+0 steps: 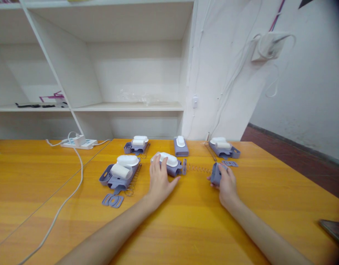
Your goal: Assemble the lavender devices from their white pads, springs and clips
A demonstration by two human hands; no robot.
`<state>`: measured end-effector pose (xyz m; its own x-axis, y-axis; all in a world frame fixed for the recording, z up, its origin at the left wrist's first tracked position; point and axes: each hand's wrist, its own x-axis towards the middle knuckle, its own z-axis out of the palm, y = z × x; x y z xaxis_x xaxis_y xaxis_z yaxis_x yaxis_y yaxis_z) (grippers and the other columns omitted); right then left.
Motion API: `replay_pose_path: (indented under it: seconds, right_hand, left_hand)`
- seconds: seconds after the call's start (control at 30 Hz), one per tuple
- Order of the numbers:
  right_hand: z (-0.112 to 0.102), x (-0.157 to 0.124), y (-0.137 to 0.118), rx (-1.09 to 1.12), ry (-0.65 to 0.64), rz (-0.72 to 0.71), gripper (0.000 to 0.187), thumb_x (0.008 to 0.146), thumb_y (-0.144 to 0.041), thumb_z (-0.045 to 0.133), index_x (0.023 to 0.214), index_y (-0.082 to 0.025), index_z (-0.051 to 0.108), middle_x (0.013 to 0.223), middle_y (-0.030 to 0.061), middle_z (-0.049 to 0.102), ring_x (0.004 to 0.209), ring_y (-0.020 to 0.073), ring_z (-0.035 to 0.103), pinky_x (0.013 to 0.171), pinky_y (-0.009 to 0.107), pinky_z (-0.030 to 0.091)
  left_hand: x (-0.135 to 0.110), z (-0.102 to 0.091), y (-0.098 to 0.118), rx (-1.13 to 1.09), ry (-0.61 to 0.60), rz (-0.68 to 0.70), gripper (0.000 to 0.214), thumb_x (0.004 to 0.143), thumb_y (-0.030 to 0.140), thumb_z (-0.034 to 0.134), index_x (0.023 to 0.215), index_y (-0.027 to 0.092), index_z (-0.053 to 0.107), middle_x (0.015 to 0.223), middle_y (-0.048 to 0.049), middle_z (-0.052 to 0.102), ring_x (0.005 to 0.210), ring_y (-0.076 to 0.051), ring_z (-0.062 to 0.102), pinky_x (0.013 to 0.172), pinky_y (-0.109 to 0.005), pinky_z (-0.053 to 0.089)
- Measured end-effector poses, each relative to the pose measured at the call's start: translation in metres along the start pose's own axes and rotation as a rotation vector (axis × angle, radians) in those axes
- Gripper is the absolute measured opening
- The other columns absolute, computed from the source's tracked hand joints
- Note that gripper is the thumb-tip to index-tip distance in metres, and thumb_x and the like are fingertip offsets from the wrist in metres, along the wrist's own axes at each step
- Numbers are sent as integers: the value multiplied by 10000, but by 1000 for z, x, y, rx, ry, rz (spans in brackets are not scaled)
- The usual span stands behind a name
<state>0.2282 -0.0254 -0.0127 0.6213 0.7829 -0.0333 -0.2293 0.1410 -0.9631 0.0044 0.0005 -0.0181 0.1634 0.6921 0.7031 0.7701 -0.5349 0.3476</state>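
Lying at the left of the surface (pixel 34 176) is a purple and white gadget (pixel 119 173), with a flat purple piece (pixel 113 200) loose beside it. The left hand (pixel 159 182) rests on the middle gadget (pixel 170 162), its grip flat and open. A spring (pixel 198 169) lies loose between the hands, so I think this one is not finished. The right hand (pixel 227 184) has its grip closed round a purple part (pixel 215 173). Behind it sits another gadget (pixel 223 148).

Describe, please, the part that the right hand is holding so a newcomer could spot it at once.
On the orange wooden table, follow the thin coiled metal spring rightwards to the right hand. There sits the small lavender plastic block; unlike the neighbouring lavender units, it carries no white cap.
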Motion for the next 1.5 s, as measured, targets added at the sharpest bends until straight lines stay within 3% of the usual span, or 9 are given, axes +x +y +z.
replay_pose_path:
  seconds: [0.17, 0.4, 0.63, 0.77, 0.9, 1.03, 1.13, 1.3, 1.5]
  right_hand:
    - [-3, 5, -1, 8, -39, 117, 339, 693, -468, 616, 909, -234, 499, 705, -43, 551, 429, 142, 587, 298, 210, 394]
    - [-1, 2, 2, -231, -178, 100, 373, 718, -501, 604, 942, -214, 525, 651, -25, 547, 426, 162, 596, 268, 204, 392]
    - [3, -1, 6, -470, -189, -15, 469, 761, -508, 559, 1118, -213, 484, 677, -13, 555, 451, 180, 606, 249, 229, 423]
    - [3, -2, 6, -401, -224, 2, 491, 764, -520, 553, 1144, -221, 466, 805, 22, 579, 489, 165, 609, 279, 238, 457]
    - [2, -2, 5, -311, -247, 64, 442, 769, -520, 547, 1101, -237, 477, 870, 27, 563, 519, 158, 607, 312, 259, 487]
    - [3, -5, 2, -315, -324, 109, 391, 758, -500, 567, 1033, -226, 516, 816, 21, 557, 564, 177, 606, 319, 268, 493]
    - [6, -10, 1, -349, -402, 106, 403, 746, -506, 579, 1035, -227, 541, 831, 31, 574, 615, 188, 600, 326, 274, 504]
    - [11, -18, 3, -367, -406, 66, 478, 736, -512, 586, 1125, -242, 519, 906, 41, 588, 663, 191, 584, 314, 249, 490]
    - [12, -21, 4, -322, -316, 12, 492, 746, -526, 572, 1140, -239, 507, 841, 21, 578, 623, 177, 562, 304, 234, 467]
  left_hand:
    - [2, 2, -12, 169, -102, -8, 836, 642, 561, 657, 1314, 172, 348, 1284, -183, 419, 1206, -384, 351, 967, -570, 245]
    - [9, -8, -14, 289, -71, 82, 832, 626, 646, 620, 1253, 133, 428, 1068, -156, 520, 988, -328, 475, 878, -499, 326]
    - [11, 4, -31, 121, -108, 79, 810, 609, 632, 649, 1200, 141, 393, 1253, -181, 428, 1196, -335, 388, 976, -508, 322]
    - [9, 4, -32, 48, -192, 105, 746, 666, 598, 628, 1218, 179, 353, 1224, -130, 487, 1200, -291, 413, 968, -441, 387]
    - [9, -3, -23, 78, -269, 181, 716, 658, 669, 576, 1167, 194, 404, 1187, -120, 519, 1126, -299, 465, 849, -428, 469]
    - [9, -11, -11, 68, -303, 266, 828, 578, 764, 543, 1145, 168, 453, 1026, -122, 559, 959, -302, 519, 784, -450, 467]
    - [9, -14, -8, -40, -308, 316, 914, 515, 781, 571, 1174, 158, 451, 1055, -135, 532, 994, -311, 502, 852, -473, 432]
    - [4, -10, -7, -133, -354, 235, 1009, 540, 722, 624, 1322, 176, 297, 1213, -153, 476, 1111, -307, 464, 918, -461, 414]
    - [0, -10, -2, -80, -282, 193, 932, 534, 700, 646, 1253, 180, 359, 1128, -128, 517, 1035, -297, 481, 859, -463, 449]
